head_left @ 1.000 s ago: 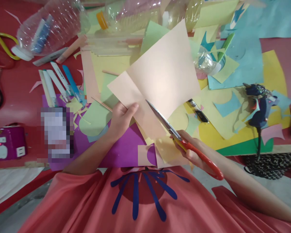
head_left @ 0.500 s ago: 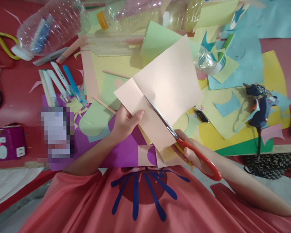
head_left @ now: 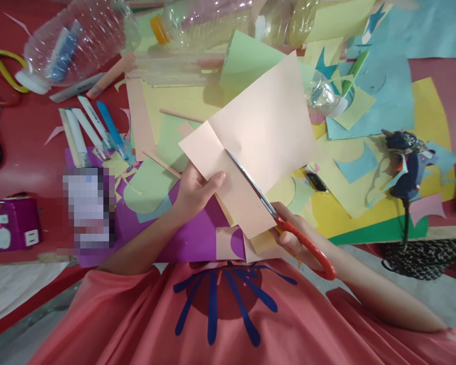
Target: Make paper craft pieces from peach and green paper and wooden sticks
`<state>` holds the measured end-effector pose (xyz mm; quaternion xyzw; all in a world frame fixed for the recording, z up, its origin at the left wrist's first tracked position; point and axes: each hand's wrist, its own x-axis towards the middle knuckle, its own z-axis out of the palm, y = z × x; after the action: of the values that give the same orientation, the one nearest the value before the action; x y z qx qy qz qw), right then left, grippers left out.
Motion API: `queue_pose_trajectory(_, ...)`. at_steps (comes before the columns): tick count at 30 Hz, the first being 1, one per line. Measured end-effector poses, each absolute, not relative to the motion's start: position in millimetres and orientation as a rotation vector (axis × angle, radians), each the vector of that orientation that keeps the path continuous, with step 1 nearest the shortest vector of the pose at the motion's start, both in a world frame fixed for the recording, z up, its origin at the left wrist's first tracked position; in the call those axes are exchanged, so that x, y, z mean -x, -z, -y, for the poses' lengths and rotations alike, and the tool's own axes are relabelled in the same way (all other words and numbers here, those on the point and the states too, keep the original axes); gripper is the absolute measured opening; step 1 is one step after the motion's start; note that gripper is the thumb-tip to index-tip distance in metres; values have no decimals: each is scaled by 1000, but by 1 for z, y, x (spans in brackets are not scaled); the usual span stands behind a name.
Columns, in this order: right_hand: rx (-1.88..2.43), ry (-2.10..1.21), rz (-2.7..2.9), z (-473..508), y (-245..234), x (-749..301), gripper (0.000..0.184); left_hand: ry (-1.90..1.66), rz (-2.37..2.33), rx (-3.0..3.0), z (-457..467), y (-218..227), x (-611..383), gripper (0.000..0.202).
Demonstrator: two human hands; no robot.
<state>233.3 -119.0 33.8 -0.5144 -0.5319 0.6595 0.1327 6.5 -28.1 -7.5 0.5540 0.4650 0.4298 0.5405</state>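
My left hand [head_left: 198, 188] pinches the lower left part of a pale peach sheet of paper [head_left: 269, 121], thumb on top and fingers underneath. The sheet is held up over the littered table. A straight cut runs into it from the lower right edge, and the scissors [head_left: 306, 247] lie along this cut. Their metal blades point up and left, with the tip near the upper end of the slit. Around the red handle closes my right hand [head_left: 291, 241]; part of its fingers is hidden behind the handle and the paper.
Clear plastic bottles [head_left: 87, 40] lie along the back. Several markers [head_left: 88, 126] and a blurred phone [head_left: 87, 208] are at the left, near a purple box [head_left: 13, 223]. A glue gun [head_left: 410, 167] rests at the right among paper scraps. A black cutter [head_left: 316, 180] lies nearer.
The scissors' handles have come closer together, and the red loop has shifted slightly up and left. My left hand and the peach sheet have hardly moved.
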Motion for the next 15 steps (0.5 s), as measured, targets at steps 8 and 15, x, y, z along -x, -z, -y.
queue_pose_trajectory(8, 1587, -1841, 1619, 119, -43, -235, 78, -1119, -1179, -1304, 26, 29, -2, 48)
queue_pose_trajectory(15, 1543, -1898, 1600, 118, -59, -236, 77, -1151, -1218, -1327, 25, 19, -7, 54)
